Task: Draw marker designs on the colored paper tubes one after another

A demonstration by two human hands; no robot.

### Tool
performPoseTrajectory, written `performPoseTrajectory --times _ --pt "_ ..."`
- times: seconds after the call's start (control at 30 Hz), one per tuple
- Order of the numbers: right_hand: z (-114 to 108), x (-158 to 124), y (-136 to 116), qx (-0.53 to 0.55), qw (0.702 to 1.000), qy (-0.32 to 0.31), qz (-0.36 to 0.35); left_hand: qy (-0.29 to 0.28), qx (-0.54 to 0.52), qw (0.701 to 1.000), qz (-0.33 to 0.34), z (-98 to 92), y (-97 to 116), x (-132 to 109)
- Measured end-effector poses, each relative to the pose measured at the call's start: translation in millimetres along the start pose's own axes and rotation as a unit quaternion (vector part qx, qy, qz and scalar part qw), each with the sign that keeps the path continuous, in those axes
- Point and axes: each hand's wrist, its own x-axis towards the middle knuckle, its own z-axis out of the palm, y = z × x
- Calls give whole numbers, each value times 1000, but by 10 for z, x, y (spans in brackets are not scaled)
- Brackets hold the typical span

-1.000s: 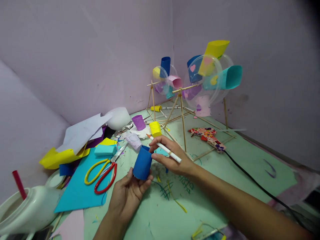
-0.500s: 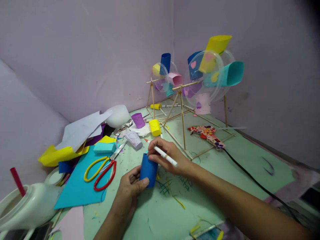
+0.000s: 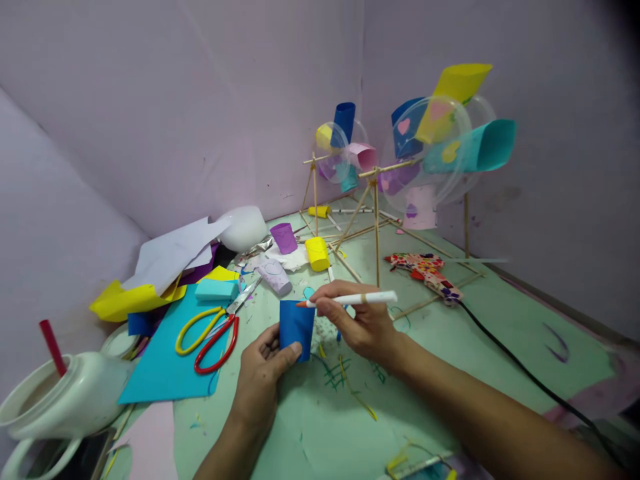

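Note:
My left hand point(image 3: 267, 365) is closed round a blue paper tube point(image 3: 296, 330), thumb on its near side and fingers behind it. My right hand point(image 3: 363, 323) pinches a white marker point(image 3: 367, 298) with an orange tip, which points left at the tube's upper right edge. Whether the tip touches the paper I cannot tell. Just beyond lie small paper cups: a lilac one point(image 3: 275, 277), a purple one point(image 3: 284, 238) and a yellow one point(image 3: 317, 253). Scissors point(image 3: 216, 343) with one yellow and one red handle rest open to the left on a turquoise sheet point(image 3: 165, 373).
Two stick frames point(image 3: 377, 233) carry wheels of clear discs and coloured paper cups at the back right. A patterned glue gun point(image 3: 425, 273) with a black cord point(image 3: 515, 360) lies right. A white pot point(image 3: 75, 390) stands left, near piled paper point(image 3: 173, 257).
My right hand has turned the marker: its tip now points left at the blue tube instead of up and away. The tube stands more upright, its face turned toward me. The view has shifted slightly.

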Motion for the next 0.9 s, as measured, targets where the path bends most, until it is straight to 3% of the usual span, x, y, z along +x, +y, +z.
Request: performPoseTrajectory --times 0.1,0.4,0.53,0.67,0.8,0.9 --pt "17 5 -7 -48 998 -31 -23 12 29 999 20 -9 2 1" --pt "1 18 -12 -42 999 30 -4 7 -61 998 -2 33 32 -26" --pt "0 14 9 -53 998 21 0 4 -91 996 -3 68 85 -66" --pt "4 7 38 -4 996 76 40 -15 -125 992 -22 15 98 -62" --pt "8 13 43 30 996 64 58 -46 -184 980 -52 -62 99 -42" --pt "-3 33 32 66 989 114 63 -59 -211 971 -94 -86 117 -44"
